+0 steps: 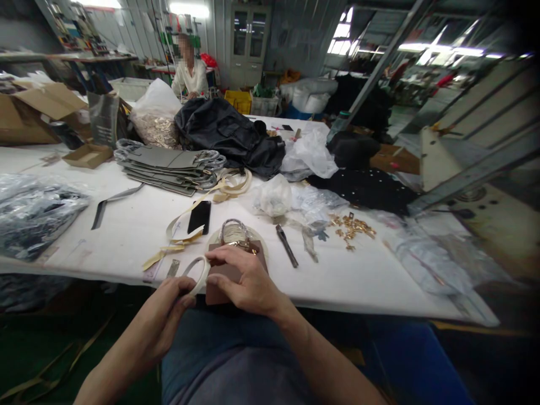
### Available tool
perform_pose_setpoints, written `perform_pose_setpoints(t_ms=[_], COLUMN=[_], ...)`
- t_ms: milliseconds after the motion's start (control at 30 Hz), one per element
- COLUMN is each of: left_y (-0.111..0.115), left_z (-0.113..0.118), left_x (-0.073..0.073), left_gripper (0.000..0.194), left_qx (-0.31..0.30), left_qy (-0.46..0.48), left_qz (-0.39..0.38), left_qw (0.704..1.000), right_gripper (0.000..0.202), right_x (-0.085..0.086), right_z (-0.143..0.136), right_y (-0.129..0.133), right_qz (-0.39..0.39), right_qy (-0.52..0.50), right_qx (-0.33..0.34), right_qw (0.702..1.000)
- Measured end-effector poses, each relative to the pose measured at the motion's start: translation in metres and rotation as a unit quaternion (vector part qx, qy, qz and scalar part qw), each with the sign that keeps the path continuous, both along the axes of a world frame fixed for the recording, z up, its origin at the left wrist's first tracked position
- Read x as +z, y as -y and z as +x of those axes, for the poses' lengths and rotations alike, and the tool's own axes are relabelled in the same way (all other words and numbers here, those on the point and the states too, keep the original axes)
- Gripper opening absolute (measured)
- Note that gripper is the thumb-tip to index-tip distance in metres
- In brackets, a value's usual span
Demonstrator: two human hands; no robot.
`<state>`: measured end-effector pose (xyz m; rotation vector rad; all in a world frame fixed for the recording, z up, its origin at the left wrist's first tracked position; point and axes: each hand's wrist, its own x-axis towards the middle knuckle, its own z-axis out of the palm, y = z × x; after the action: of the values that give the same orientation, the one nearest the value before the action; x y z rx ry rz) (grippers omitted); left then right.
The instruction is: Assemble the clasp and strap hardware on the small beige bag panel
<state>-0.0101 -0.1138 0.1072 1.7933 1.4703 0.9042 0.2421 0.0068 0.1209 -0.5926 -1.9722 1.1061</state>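
Nearest to us, our left hand (171,306) pinches a cream-coloured tape ring (197,274) between thumb and fingers, gripping its lower edge at the near rim of the white-covered worktable (126,225). Our right hand (244,281) lies curled over a flat brown leather piece (219,281), pressing it down, fingertips touching the tape ring. The leather piece hangs partly over the table edge; a silvery metal chain (234,228) with gold fittings sits at its far end. Just beyond lie a black phone (199,216), a beige strap (189,216) and a dark slim hand tool (287,246). A scatter of small gold metal clasps (352,226) lies to the right. Further back we see a stack of grey leather panels (169,166) and a black bundle of fabric (230,135). A person in a white top (189,76) sits well behind.
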Motion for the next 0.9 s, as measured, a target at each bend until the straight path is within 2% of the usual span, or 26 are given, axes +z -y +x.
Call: perform_pose_setpoints(t_ms=[167,333,467,567,633,733,900], left_y=[0.001,-0.001,-0.009,-0.015,-0.018,-0.021,-0.024], left_z=[0.007,0.009,0.016,0.025,0.029,0.031,0.028], left_x=[0.005,0.002,-0.012,-0.018,-0.021,-0.030,-0.051], left_gripper=[0.020,0.023,0.026,0.050,0.057,0.049,0.042], left_qx=[-0.020,-0.012,0.001,0.032,0.050,0.084,0.133], left_qy=[0.018,0.051,0.184,0.258,0.239,0.179,0.107], left_qz=[-0.038,-0.066,-0.122,-0.132,-0.116,-0.085,-0.047], left_qw=[0.999,0.996,0.975,0.957,0.963,0.977,0.984], right_gripper=[0.015,0.008,0.009,0.009,0.009,0.013,0.016], right_x=[0.002,-0.003,-0.012,-0.022,-0.029,-0.035,-0.032], right_z=[0.004,0.001,-0.008,-0.015,-0.018,-0.018,-0.017], right_y=[-0.013,-0.017,-0.015,-0.013,-0.014,-0.016,-0.018], right_qz=[0.054,0.090,0.098,0.100,0.116,0.162,0.221], right_qy=[0.008,0.035,0.080,0.121,0.145,0.182,0.235], right_qx=[0.014,0.029,0.030,0.027,0.023,0.022,0.021], right_qw=[0.998,0.995,0.992,0.987,0.982,0.970,0.946])
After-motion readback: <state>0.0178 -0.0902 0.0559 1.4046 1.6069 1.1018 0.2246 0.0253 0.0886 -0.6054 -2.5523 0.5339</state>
